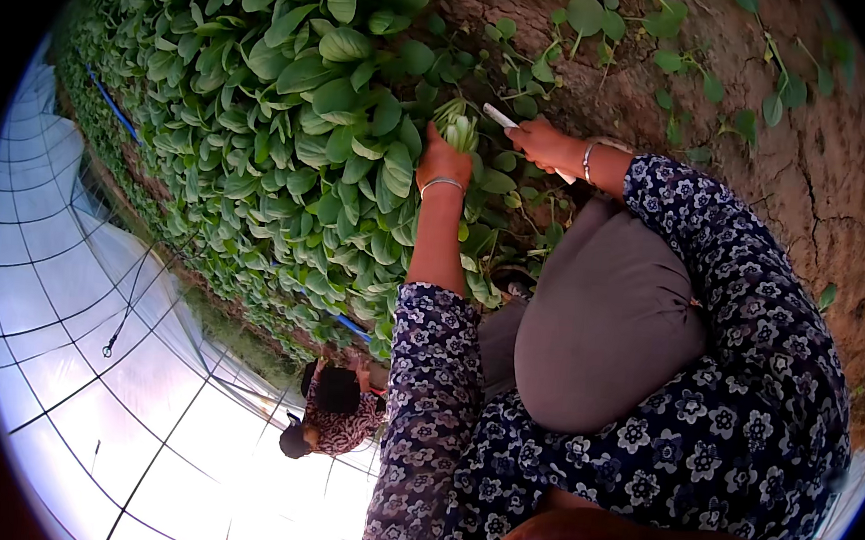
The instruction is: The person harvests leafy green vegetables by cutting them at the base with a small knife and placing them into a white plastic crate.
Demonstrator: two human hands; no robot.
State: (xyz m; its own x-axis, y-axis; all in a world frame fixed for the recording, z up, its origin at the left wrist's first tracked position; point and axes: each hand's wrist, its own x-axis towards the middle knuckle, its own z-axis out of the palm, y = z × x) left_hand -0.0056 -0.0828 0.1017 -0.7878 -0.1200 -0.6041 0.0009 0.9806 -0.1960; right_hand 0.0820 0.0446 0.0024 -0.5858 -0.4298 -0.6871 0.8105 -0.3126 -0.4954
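My left hand [444, 162] is closed around a bunch of leafy greens [459, 129], whose pale stems show above the fingers at the edge of the dense green bed [324, 104]. To its right, my right hand [543, 142] grips a pale, flat-sided tool [500, 115], perhaps a knife; one end sticks out past the fingers toward the bunch and the other shows below the palm. The tool and the bunch are apart. Low leaves grow between the two hands.
Cracked bare soil [778, 166] with scattered small plants lies to the right. A blue pipe or hose [353, 328] runs among the greens. Another person [336, 414] crouches or sits beyond the bed, near the plastic greenhouse cover [130, 392]. My bent knee [609, 320] is close below my right hand.
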